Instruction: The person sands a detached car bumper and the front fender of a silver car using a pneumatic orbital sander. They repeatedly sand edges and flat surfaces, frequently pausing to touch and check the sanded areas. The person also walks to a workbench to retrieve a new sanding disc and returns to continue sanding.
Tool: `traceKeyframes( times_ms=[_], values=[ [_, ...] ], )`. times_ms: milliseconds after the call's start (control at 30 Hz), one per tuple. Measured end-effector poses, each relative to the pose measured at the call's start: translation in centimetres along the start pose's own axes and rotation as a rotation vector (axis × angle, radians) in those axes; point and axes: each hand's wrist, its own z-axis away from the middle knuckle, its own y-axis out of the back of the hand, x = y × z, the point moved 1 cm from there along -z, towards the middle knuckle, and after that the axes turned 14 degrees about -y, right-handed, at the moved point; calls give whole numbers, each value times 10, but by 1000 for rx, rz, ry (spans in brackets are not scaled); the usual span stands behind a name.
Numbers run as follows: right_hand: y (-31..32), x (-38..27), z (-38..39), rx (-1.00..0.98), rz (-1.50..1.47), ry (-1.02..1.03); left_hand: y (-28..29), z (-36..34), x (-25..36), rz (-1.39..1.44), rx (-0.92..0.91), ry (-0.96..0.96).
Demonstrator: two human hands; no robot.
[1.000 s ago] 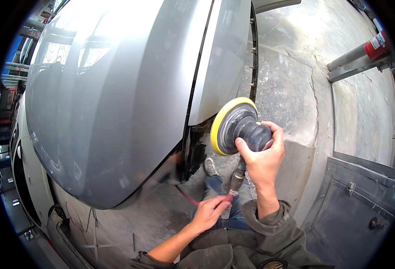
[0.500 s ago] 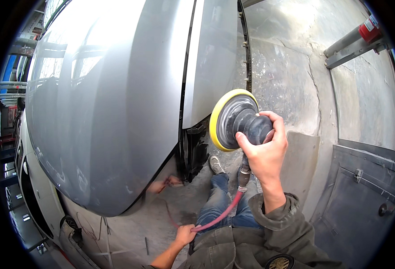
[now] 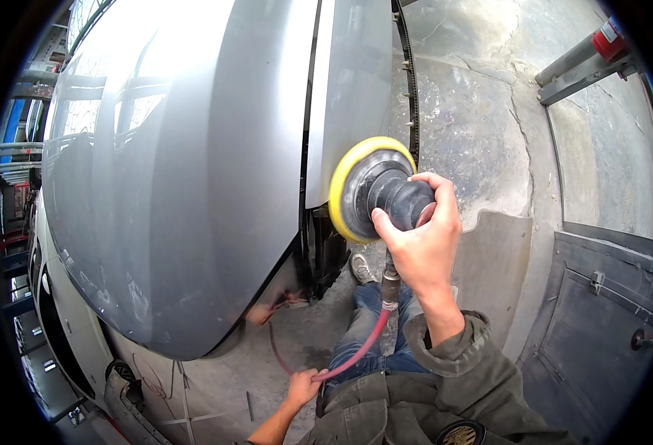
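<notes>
My right hand point(image 3: 424, 237) grips the black body of a round sander point(image 3: 400, 196) with a yellow-edged pad point(image 3: 337, 193). The pad is tilted toward the grey car fender point(image 3: 348, 104) and overlaps its lower end in view; whether it touches, I cannot tell. A pink air hose point(image 3: 363, 345) runs from the metal fitting point(image 3: 391, 285) under the sander down to my left hand point(image 3: 305, 386), whose fingers are closed round it near my waist. Left of the fender lies the large, glossy grey hood point(image 3: 185, 170), with a dark gap between the two panels.
Black torn-looking parts point(image 3: 326, 256) hang below the fender's end. A grey metal cabinet point(image 3: 593, 297) stands at the right, and a post with a red part point(image 3: 608, 41) at the upper right. A white car point(image 3: 67, 319) is at the left. Cracked concrete floor point(image 3: 482, 133) surrounds my feet.
The sander in my right hand has moved left and slightly up, closer to the fender. The hose has shifted left with it. My left hand stays nearly in place on the hose.
</notes>
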Motion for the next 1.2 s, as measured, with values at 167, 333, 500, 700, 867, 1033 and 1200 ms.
traceKeyframes(
  times_ms=[167,333,500,700,867,1033,1200],
  values=[
    [0,-7,3,-25,-16,-19,2,-4,2,-6,-48,23],
    [0,-9,4,-11,0,24,5,-5,5,21,-25,-8],
    [0,-12,2,-3,22,46,6,-8,8,25,-11,-30],
    [0,-14,2,-10,34,57,4,-11,8,22,-26,-25],
    [1,-14,1,-3,61,57,5,-14,11,24,-21,-21],
    [2,-14,1,-15,54,54,2,-14,8,2,-33,-24],
    [3,-12,0,-20,47,42,2,-16,12,-2,-49,-17]
  ],
)
